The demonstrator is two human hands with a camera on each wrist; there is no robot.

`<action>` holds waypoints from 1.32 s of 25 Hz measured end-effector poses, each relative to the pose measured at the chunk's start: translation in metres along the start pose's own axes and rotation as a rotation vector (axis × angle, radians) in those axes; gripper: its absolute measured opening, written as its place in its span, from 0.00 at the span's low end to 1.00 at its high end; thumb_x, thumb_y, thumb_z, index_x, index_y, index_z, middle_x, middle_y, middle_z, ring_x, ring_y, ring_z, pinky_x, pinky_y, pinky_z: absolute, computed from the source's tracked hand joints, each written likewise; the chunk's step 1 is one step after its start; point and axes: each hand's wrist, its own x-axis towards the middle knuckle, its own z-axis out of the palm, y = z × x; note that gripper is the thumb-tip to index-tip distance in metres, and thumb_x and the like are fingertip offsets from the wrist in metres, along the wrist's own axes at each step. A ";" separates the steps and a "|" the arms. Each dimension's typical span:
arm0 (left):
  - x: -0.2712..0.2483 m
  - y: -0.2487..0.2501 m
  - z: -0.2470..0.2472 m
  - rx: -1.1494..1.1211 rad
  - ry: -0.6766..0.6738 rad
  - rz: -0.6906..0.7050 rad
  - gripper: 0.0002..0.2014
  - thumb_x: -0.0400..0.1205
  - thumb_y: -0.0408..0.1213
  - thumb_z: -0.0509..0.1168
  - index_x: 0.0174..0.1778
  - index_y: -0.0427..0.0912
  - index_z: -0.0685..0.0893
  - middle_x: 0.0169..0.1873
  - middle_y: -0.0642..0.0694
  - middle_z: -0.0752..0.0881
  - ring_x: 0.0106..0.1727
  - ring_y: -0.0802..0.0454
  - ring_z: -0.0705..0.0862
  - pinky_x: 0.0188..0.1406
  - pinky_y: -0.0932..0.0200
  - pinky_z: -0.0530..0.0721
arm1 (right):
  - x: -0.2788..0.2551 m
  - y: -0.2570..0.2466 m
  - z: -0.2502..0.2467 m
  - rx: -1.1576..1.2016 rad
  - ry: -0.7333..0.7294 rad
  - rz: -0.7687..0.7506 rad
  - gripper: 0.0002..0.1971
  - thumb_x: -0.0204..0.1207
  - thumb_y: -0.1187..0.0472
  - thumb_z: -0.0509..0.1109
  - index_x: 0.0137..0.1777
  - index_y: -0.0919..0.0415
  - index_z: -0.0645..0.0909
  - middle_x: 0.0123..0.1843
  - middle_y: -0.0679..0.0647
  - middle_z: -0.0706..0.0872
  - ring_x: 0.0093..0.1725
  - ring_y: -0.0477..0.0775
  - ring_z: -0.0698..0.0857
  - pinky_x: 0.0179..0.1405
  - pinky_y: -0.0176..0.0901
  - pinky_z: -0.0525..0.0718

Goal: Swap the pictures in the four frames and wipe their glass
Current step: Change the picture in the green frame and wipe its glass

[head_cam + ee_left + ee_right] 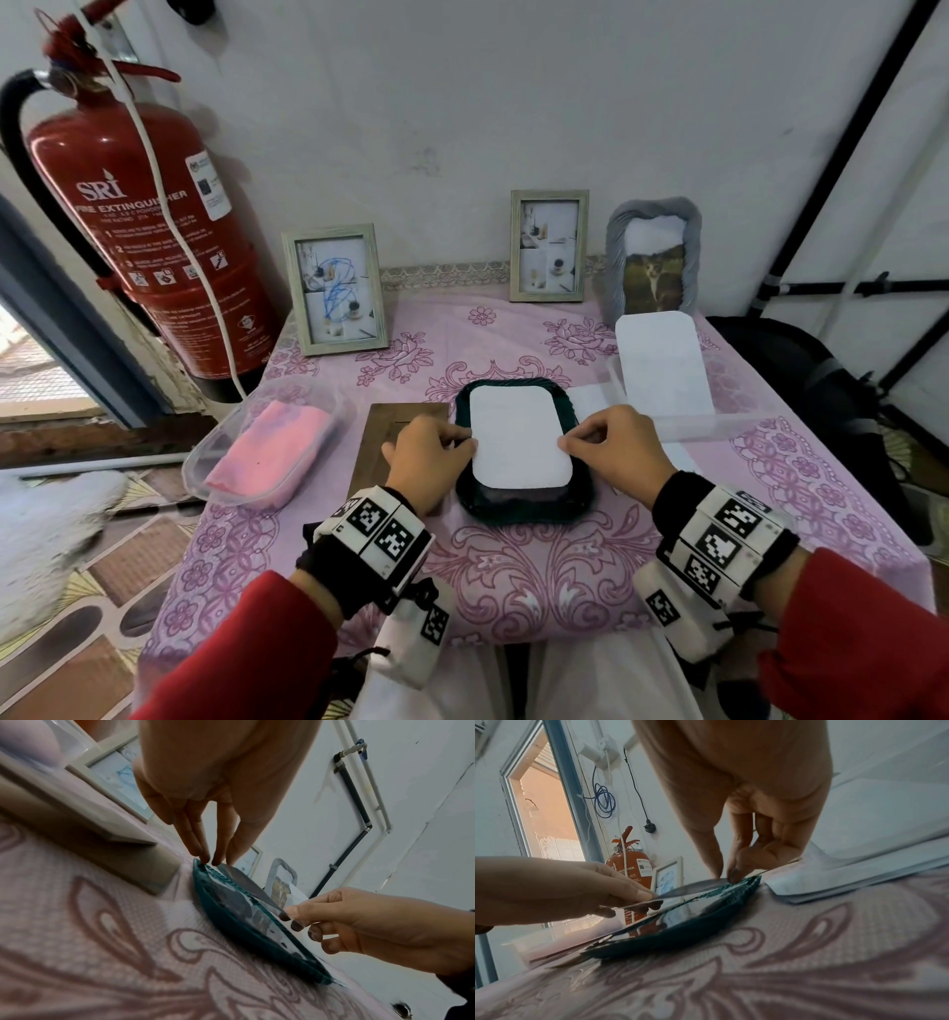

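A dark green frame lies flat on the pink tablecloth in front of me. Over its opening I hold a white round-cornered picture, blank side up. My left hand pinches its left edge and my right hand pinches its right edge. In the left wrist view the left hand holds the sheet just above the frame. From the right wrist, the right hand holds the sheet slightly raised over the frame's glossy inside.
Two pale wooden frames and a grey frame stand against the wall. A brown board lies under my left hand. A tub with a pink cloth sits left, a white card right, a fire extinguisher far left.
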 end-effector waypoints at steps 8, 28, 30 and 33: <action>0.001 -0.010 -0.004 0.102 -0.098 0.068 0.14 0.78 0.44 0.68 0.60 0.57 0.85 0.55 0.49 0.79 0.63 0.48 0.76 0.63 0.49 0.64 | 0.000 -0.002 -0.004 0.383 -0.021 0.187 0.07 0.74 0.69 0.73 0.48 0.71 0.82 0.30 0.60 0.82 0.26 0.52 0.80 0.25 0.37 0.82; 0.003 -0.016 0.000 0.197 -0.180 0.040 0.21 0.75 0.49 0.70 0.66 0.56 0.81 0.61 0.44 0.75 0.69 0.43 0.70 0.65 0.47 0.64 | -0.001 0.003 0.009 0.234 -0.006 0.191 0.08 0.74 0.69 0.72 0.51 0.72 0.84 0.29 0.54 0.79 0.28 0.47 0.77 0.24 0.31 0.74; 0.004 -0.015 0.001 0.193 -0.181 0.036 0.20 0.76 0.48 0.70 0.65 0.56 0.81 0.61 0.43 0.76 0.69 0.43 0.70 0.65 0.48 0.64 | -0.004 0.002 0.008 0.245 -0.022 0.200 0.08 0.74 0.69 0.72 0.52 0.71 0.83 0.30 0.55 0.79 0.26 0.49 0.78 0.21 0.32 0.77; 0.005 -0.014 0.004 0.157 -0.156 0.014 0.15 0.80 0.46 0.65 0.63 0.56 0.83 0.60 0.44 0.77 0.70 0.44 0.70 0.65 0.49 0.63 | -0.006 -0.001 0.007 0.246 -0.022 0.197 0.09 0.74 0.70 0.72 0.52 0.72 0.82 0.32 0.58 0.80 0.25 0.51 0.80 0.18 0.36 0.83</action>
